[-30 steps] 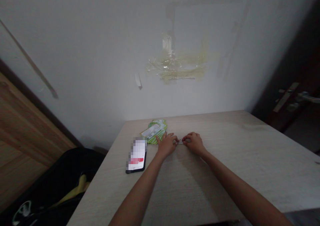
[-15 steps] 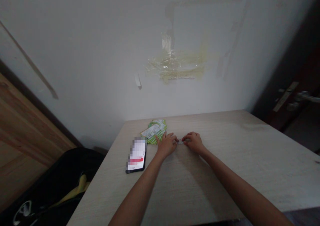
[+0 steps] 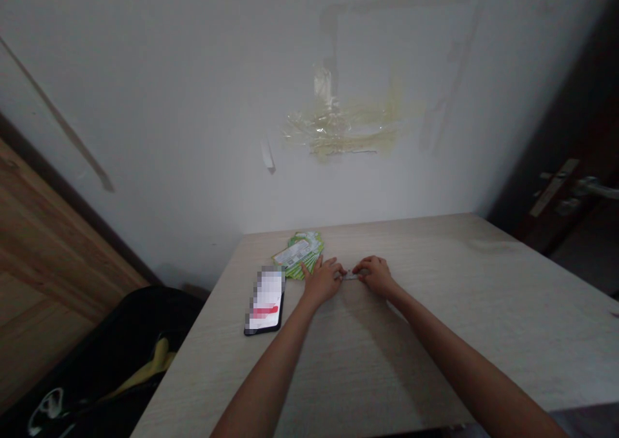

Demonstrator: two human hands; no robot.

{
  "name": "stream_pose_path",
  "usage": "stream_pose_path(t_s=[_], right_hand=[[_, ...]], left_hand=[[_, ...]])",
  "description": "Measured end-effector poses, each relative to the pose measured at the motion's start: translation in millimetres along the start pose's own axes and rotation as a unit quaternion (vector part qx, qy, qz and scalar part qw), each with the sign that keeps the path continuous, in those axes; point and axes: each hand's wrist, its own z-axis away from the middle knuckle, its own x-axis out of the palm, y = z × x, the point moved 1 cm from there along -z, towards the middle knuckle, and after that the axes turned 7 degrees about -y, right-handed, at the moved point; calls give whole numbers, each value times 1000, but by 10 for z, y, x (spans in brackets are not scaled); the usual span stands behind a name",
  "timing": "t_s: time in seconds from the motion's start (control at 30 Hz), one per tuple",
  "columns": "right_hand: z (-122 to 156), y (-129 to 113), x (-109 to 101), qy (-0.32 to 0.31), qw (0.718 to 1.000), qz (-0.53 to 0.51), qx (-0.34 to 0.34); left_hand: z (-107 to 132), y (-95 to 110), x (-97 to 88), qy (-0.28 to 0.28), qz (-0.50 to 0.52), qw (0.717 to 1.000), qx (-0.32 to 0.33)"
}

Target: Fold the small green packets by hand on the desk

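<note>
My left hand and my right hand rest close together on the pale wood-grain table. Between their fingertips lies a small, flat greyish strip, too small to name. Fingers of both hands are curled onto its two ends, covering part of it. The left thumb spreads out toward a fan of green and white packets, which lies just behind and left of that hand. A phone with its screen lit lies left of my left forearm.
Behind the table rises a grey wall with peeling tape. At lower left, beyond the table edge, is a black bag with something yellow in it. A dark door with a metal handle stands at right.
Both hands keep nearly the same pose at the strip. The whole view has shifted very slightly; nothing was taken up or let go.
</note>
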Motion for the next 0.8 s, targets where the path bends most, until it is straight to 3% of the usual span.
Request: stream_pose_path(t_s=[0.47, 0.8], right_hand=[[14, 67, 11, -3, 999, 12, -31], [79, 49, 42, 40, 998, 11, -41]], left_hand=[[26, -11, 0, 9, 6, 1000, 4], [34, 29, 84, 77, 20, 997, 19]])
